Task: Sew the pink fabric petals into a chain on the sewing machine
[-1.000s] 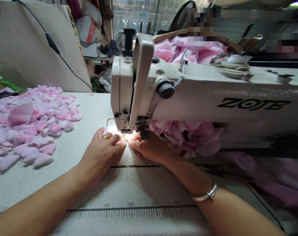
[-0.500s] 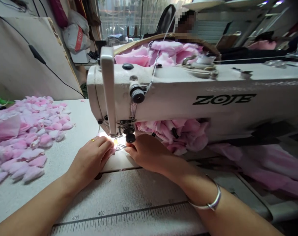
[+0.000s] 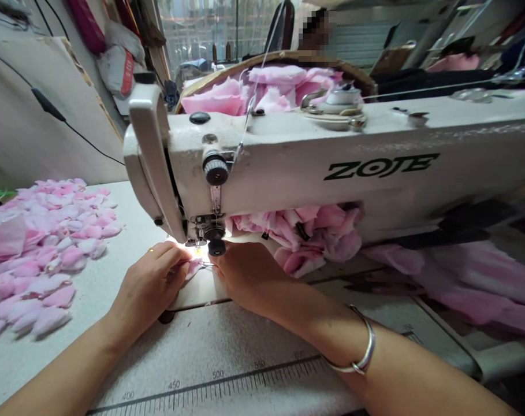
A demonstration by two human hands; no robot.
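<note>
My left hand (image 3: pixel 152 274) is closed in a pinch on a small pink fabric piece (image 3: pixel 193 269), left of the needle area of a white sewing machine (image 3: pixel 271 173). On the other side of the needle, my right hand (image 3: pixel 245 274) is closed on a thin metal tool (image 3: pixel 207 264), which looks like tweezers. Its slim tips reach toward the pink piece; whether they touch it I cannot tell. The machine's lamp brightly lights this spot. A black knob (image 3: pixel 216 247) on the machine hides part of my right fingers.
Many small pink fabric pieces (image 3: pixel 54 248) lie spread on the table at left. Crumpled pink fabric (image 3: pixel 318 231) sits under the machine arm, and more pink cloth (image 3: pixel 465 277) lies at right. Behind the machine stands a basket (image 3: pixel 353 62) of pink fabric. A ruler scale (image 3: pixel 219 386) marks the front edge.
The view has shifted slightly, so the machine appears farther left. My left hand has drawn the pink piece a little toward me, and more of it and of the metal tool shows.
</note>
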